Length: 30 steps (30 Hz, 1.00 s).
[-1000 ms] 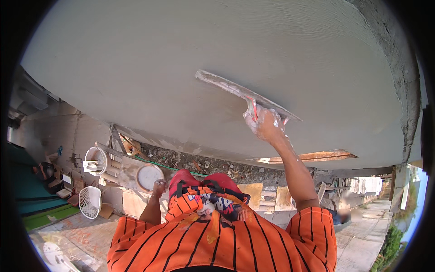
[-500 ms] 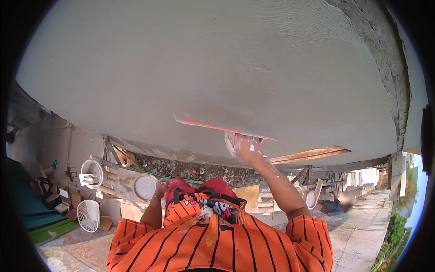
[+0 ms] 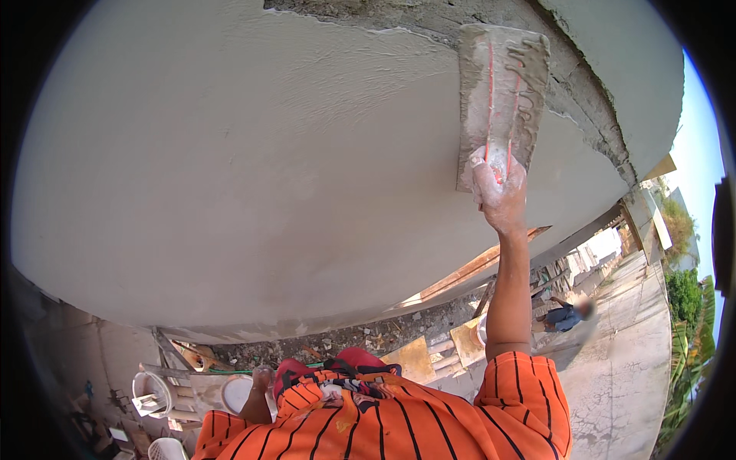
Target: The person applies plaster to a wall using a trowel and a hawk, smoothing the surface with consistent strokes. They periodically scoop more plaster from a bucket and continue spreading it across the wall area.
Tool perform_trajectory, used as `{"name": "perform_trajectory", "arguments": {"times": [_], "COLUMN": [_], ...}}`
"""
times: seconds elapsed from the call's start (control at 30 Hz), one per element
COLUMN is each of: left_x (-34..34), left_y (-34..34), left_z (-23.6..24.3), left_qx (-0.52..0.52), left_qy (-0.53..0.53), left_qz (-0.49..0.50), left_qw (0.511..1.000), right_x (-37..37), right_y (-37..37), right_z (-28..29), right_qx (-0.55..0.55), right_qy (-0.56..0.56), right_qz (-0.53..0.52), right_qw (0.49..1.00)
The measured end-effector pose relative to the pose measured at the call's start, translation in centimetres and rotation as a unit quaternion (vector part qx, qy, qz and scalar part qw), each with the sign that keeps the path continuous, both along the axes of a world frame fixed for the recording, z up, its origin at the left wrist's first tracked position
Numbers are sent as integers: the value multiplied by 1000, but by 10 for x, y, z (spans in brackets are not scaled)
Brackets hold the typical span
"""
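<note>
My right hand, coated in pale plaster, grips a long steel trowel with red strips along its back. The blade stands lengthwise against the upper right of the grey plastered wall, beside a band of rough concrete; wet plaster is smeared on its back. My left hand hangs low by my red-clad leg, near a shallow white round container. Its fingers look curled, but what they hold, if anything, is too small to make out.
A white bucket stands on wooden boards at lower left, near a white basket. Debris and timber lie along the wall's base. A person in blue is on the concrete path at right, beside greenery.
My right hand has moved the trowel up and rightward, turning it from a low crosswise position to lengthwise near the rough band. The view has swung to the right. My left hand stays low.
</note>
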<state>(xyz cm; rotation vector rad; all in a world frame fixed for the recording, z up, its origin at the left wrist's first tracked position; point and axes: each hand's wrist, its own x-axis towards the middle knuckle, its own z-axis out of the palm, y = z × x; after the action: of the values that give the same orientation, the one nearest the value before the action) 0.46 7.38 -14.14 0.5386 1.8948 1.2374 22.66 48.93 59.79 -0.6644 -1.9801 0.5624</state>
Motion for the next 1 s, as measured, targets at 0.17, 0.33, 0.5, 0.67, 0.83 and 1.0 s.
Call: {"name": "perform_trajectory", "arguments": {"times": [0.17, 0.33, 0.5, 0.67, 0.83, 1.0], "left_x": [-30, -153, -219, -224, -280, -288], "left_y": [82, 112, 113, 124, 120, 118], "left_z": [155, 388, 613, 719, 719, 717], "left_qx": [156, 220, 391, 371, 332, 278], "left_qy": [44, 353, 492, 574, 633, 677], "left_qz": [334, 523, 509, 467, 430, 423], "left_qw": [929, 744, 588, 560, 552, 533], "right_x": [100, 116, 2, -154, -129, -33], "right_y": [74, 81, -28, -112, -77, -37], "right_z": [-21, -60, -114, -185, -218, -215], "right_qx": [-158, -267, -344, -381, -385, -402], "right_qy": [245, 385, 393, 244, 315, 491], "right_qz": [-57, -87, 138, 286, 197, 60], "right_qw": [955, 879, 842, 845, 845, 771]}}
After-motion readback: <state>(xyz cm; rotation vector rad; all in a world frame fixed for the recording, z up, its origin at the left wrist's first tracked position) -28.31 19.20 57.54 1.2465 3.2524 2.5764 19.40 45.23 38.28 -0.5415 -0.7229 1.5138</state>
